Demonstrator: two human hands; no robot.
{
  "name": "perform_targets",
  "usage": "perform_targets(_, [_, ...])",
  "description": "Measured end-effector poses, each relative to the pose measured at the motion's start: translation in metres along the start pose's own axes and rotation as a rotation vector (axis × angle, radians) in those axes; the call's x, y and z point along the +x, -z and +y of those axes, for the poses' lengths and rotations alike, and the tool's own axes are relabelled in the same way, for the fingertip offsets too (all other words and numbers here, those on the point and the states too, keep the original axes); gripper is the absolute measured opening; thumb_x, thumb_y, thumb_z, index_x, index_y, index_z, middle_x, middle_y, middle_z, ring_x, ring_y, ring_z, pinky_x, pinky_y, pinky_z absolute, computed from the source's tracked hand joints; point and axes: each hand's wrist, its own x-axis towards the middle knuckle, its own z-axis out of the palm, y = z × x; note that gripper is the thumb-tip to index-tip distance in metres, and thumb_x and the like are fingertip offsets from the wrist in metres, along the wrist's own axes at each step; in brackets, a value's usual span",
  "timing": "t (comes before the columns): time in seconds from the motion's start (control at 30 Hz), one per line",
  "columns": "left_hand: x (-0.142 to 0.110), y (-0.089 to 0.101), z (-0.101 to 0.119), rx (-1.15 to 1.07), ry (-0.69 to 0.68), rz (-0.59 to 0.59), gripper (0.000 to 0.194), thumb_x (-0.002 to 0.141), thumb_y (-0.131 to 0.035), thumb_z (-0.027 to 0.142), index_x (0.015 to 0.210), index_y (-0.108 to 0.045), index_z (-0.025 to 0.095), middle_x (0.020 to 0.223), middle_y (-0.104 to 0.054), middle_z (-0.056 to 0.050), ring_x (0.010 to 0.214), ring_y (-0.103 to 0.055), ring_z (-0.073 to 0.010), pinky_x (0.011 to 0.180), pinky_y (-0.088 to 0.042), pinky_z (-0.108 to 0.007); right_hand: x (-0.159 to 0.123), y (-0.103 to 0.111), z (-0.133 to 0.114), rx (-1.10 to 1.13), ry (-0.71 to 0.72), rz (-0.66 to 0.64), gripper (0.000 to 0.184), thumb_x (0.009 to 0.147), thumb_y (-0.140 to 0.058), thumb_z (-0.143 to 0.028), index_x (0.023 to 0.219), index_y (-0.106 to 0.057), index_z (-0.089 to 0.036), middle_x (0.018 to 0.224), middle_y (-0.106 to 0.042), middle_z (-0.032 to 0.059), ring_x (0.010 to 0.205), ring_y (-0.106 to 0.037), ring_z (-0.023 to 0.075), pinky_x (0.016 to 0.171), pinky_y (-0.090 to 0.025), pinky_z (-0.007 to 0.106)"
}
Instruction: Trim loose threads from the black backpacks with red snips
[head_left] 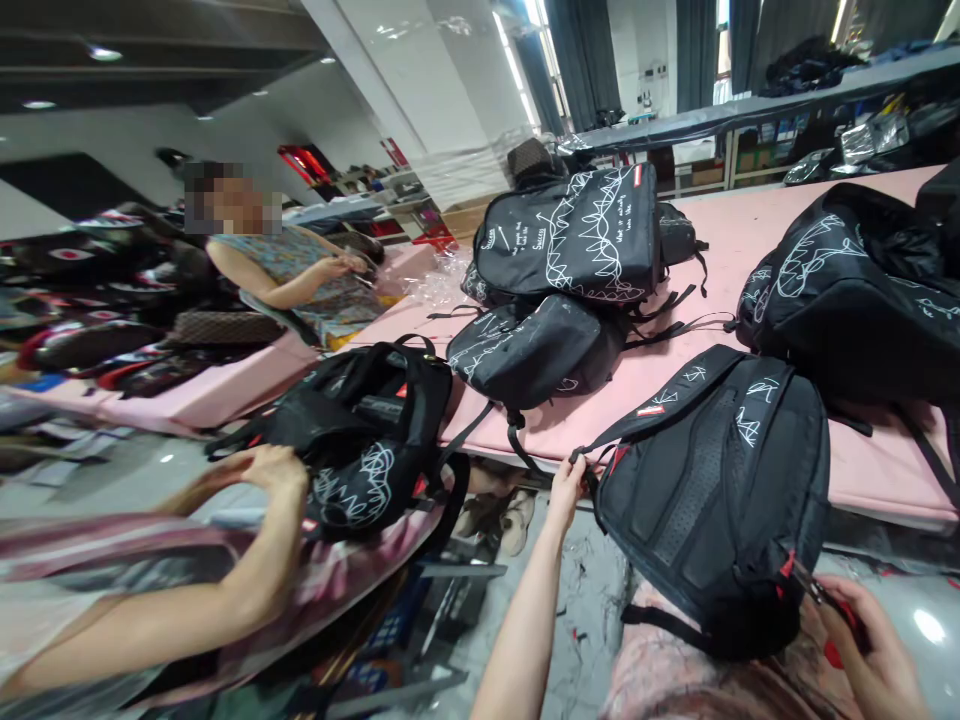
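Observation:
A black backpack (690,500) with white scribbled drawings lies back-side up, its far part on the pink table and its near end over my lap. My left hand (568,490) is closed on a strap (589,455) at the backpack's left edge. In my right hand (870,625) is a pair of scissors (847,610) with red and black handles. The scissors' blades point up and left, close to a red tab (787,565) at the backpack's lower right. Whether they touch the tab I cannot tell.
Several similar black backpacks (570,240) lie on the pink table (712,240), some stacked. At my left, a co-worker's hands (274,475) are at another black backpack (367,440). Farther back stands another person (292,270) near piled bags (97,300).

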Motion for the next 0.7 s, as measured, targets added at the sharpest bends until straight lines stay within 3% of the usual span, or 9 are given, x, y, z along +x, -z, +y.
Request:
perform_targets(0.07, [-0.008,0.012,0.012,-0.002,0.035,-0.088,0.056,0.073,-0.056,0.055,0.106,-0.049,0.01,0.059,-0.05,0.001,0.046,-0.044,-0.0059,0.044,-0.032,-0.017,-0.002,-0.009,0.009,-0.154,0.137,-0.07,0.043,0.082,-0.051,-0.045,0.118,-0.048,-0.022,0.11,-0.058,0.0044,0.097,-0.057,0.0147,0.078,-0.05,0.02])
perform_targets(0.17, [-0.032,0.04,0.036,0.012,0.129,-0.284,0.063,0.067,-0.068,0.04,0.117,-0.047,0.007,0.057,-0.053,-0.001,0.038,-0.04,-0.0057,0.037,-0.028,-0.017,-0.002,-0.023,0.025,-0.331,0.332,-0.14,0.051,0.079,-0.057,-0.043,0.124,-0.044,-0.024,0.111,-0.057,0.0033,0.096,-0.058,0.0146,0.08,-0.05,0.022])
perform_targets(0.27, [-0.068,0.079,0.06,-0.076,0.082,-0.312,0.068,0.072,-0.065,0.035,0.13,-0.038,0.012,0.048,-0.047,0.004,0.032,-0.031,-0.0021,0.034,-0.024,-0.013,0.002,-0.029,0.044,-0.395,0.417,-0.142,0.045,0.082,-0.053,-0.041,0.123,-0.046,-0.024,0.11,-0.058,0.0034,0.098,-0.057,0.0155,0.082,-0.049,0.025])
perform_targets(0.37, [-0.104,0.123,0.082,-0.406,-0.18,-0.117,0.052,0.077,-0.061,0.022,0.126,-0.044,0.016,0.047,-0.04,0.008,0.03,-0.023,0.0024,0.032,-0.018,-0.008,0.008,-0.026,0.058,-0.461,0.435,-0.137,0.041,0.083,-0.05,-0.04,0.12,-0.049,-0.024,0.111,-0.058,0.0037,0.099,-0.057,0.0187,0.082,-0.05,0.03])
perform_targets(0.43, [-0.125,0.15,0.096,-0.674,-0.361,0.081,0.035,0.077,-0.054,0.006,0.111,-0.052,0.014,0.049,-0.04,0.009,0.03,-0.025,0.0037,0.034,-0.024,-0.007,0.013,-0.021,0.06,-0.482,0.482,-0.142,0.039,0.084,-0.049,-0.038,0.121,-0.049,-0.025,0.109,-0.059,0.0029,0.096,-0.058,0.0196,0.079,-0.05,0.032])
perform_targets(0.5, [-0.142,0.168,0.11,-0.936,-0.543,0.254,0.019,0.079,-0.047,0.003,0.095,-0.055,0.012,0.051,-0.043,0.008,0.034,-0.034,0.0036,0.038,-0.032,-0.005,0.017,-0.017,0.058,-0.464,0.54,-0.151,0.038,0.084,-0.046,-0.036,0.121,-0.048,-0.025,0.107,-0.059,0.003,0.094,-0.059,0.0201,0.075,-0.051,0.032])
perform_targets(0.6, [-0.159,0.165,0.124,-0.978,-0.626,0.414,0.009,0.082,-0.047,0.009,0.088,-0.054,0.011,0.065,-0.055,0.004,0.047,-0.048,0.0018,0.048,-0.042,-0.006,0.024,-0.014,0.052,-0.378,0.559,-0.163,0.038,0.084,-0.045,-0.037,0.119,-0.049,-0.023,0.109,-0.058,0.0045,0.093,-0.06,0.0211,0.076,-0.05,0.034])
perform_targets(0.67, [-0.165,0.139,0.127,-0.736,-0.498,0.503,0.013,0.08,-0.053,0.011,0.093,-0.056,0.01,0.081,-0.062,-0.003,0.061,-0.057,-0.0045,0.053,-0.048,-0.012,0.026,-0.015,0.046,-0.325,0.508,-0.163,0.04,0.082,-0.047,-0.041,0.118,-0.05,-0.023,0.111,-0.058,0.0046,0.093,-0.06,0.0217,0.076,-0.05,0.033])
perform_targets(0.7, [-0.166,0.121,0.127,-0.606,-0.414,0.489,0.023,0.079,-0.057,0.014,0.101,-0.057,0.009,0.097,-0.062,-0.009,0.078,-0.061,-0.0125,0.063,-0.053,-0.02,0.026,-0.015,0.041,-0.301,0.477,-0.164,0.042,0.081,-0.05,-0.044,0.116,-0.051,-0.023,0.111,-0.058,0.0041,0.093,-0.06,0.0217,0.076,-0.05,0.032])
